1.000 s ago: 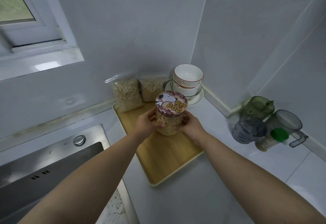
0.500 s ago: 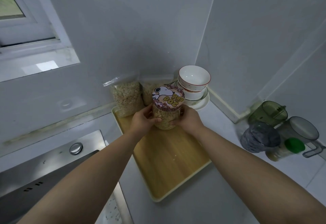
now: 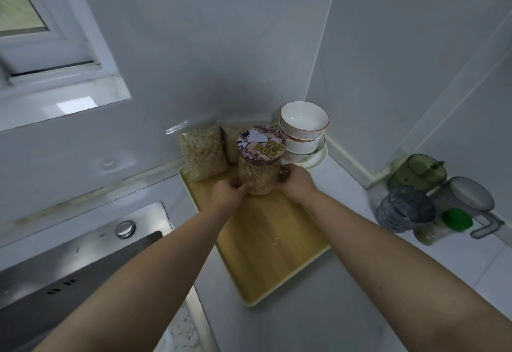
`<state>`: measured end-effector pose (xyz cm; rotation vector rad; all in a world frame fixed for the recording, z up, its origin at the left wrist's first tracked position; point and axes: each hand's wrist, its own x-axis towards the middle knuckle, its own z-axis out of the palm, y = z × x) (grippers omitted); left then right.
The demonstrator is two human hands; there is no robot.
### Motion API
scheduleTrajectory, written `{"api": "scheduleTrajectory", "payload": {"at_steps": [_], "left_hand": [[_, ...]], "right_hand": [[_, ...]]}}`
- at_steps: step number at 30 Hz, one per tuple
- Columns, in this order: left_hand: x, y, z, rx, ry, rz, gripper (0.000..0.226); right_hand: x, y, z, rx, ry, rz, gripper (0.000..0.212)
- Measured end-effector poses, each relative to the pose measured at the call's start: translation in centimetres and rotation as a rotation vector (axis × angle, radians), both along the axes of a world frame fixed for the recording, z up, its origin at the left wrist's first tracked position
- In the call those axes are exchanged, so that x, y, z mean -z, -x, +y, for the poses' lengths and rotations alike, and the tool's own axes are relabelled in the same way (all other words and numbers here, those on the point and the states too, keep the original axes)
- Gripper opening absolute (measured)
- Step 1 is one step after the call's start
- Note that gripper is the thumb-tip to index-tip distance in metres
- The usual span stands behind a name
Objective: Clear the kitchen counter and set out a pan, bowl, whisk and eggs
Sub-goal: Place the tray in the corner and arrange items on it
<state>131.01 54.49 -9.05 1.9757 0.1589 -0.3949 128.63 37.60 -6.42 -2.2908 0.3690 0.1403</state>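
A clear jar of oats [image 3: 259,177] with a cartoon dog lid stands upright at the far end of the wooden tray [image 3: 266,243]. My left hand [image 3: 228,192] grips its lower left side and my right hand [image 3: 296,182] grips its lower right side. Just behind the jar to the right, several white bowls [image 3: 303,125] are stacked on a plate in the corner. No pan, whisk or eggs are in view.
Two clear bags of oats [image 3: 201,152] lean on the back wall at the tray's far edge. A steel sink [image 3: 69,268] lies at the left. At the right stand a green jug [image 3: 418,171], grey cups [image 3: 404,209] and a green-capped bottle [image 3: 443,227].
Both hands have carried the jar away from me along the tray toward the back corner, close to the bags and the bowls.
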Motion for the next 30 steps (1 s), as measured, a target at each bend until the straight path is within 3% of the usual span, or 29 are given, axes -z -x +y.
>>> {"api": "scheduleTrajectory", "payload": {"at_steps": [2, 5, 8, 18, 27, 30], "left_hand": [[-0.2, 0.5, -0.1, -0.039, 0.014, 0.055, 0.046], [-1.2, 1.9, -0.8, -0.086, 0.188, 0.207, 0.03], [-2.7, 4.1, -2.4, 0.034, 0.235, 0.272, 0.026], [-6.0, 10.6, -9.9, 0.501, 0.031, 0.054, 0.045], [-6.2, 14.8, -17.5, 0.63, -0.054, -0.066, 0.059], [-5.9, 15.3, -18.6, 0.701, -0.162, -0.138, 0.065]], "right_hand": [[-0.4, 0.9, -0.5, -0.007, 0.022, 0.028, 0.069], [-1.2, 2.8, -1.5, -0.003, 0.046, 0.041, 0.065], [-2.2, 5.2, -2.7, 0.008, 0.063, 0.042, 0.059], [-4.3, 14.4, -10.3, 0.191, 0.021, 0.023, 0.046], [-5.1, 20.7, -17.1, 0.334, 0.038, -0.045, 0.034], [-5.4, 21.7, -18.8, 0.389, 0.046, -0.121, 0.03]]}}
